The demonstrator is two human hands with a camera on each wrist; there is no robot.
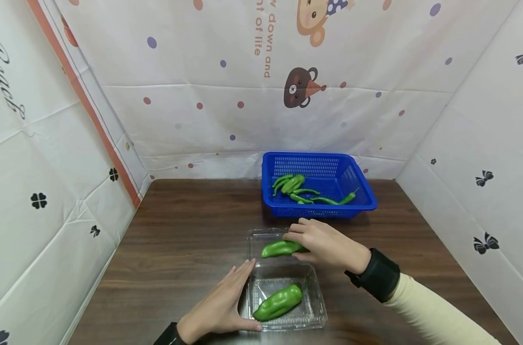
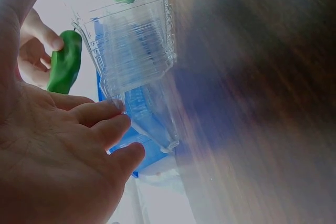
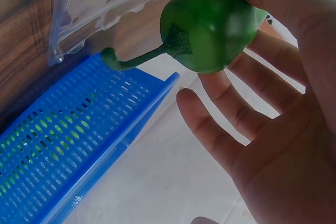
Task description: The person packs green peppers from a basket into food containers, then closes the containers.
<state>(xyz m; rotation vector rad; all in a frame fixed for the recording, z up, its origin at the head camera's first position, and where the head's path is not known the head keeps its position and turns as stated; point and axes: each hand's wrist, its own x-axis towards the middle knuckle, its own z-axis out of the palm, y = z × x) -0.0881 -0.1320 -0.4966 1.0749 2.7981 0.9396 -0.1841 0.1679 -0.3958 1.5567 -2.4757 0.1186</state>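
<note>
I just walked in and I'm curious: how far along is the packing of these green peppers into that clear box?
One pepper already lies in the clear box, which the left hand steadies. The right hand holds a second pepper over the open lid. Several peppers remain in the blue basket, and the lid is not yet closed.
</note>
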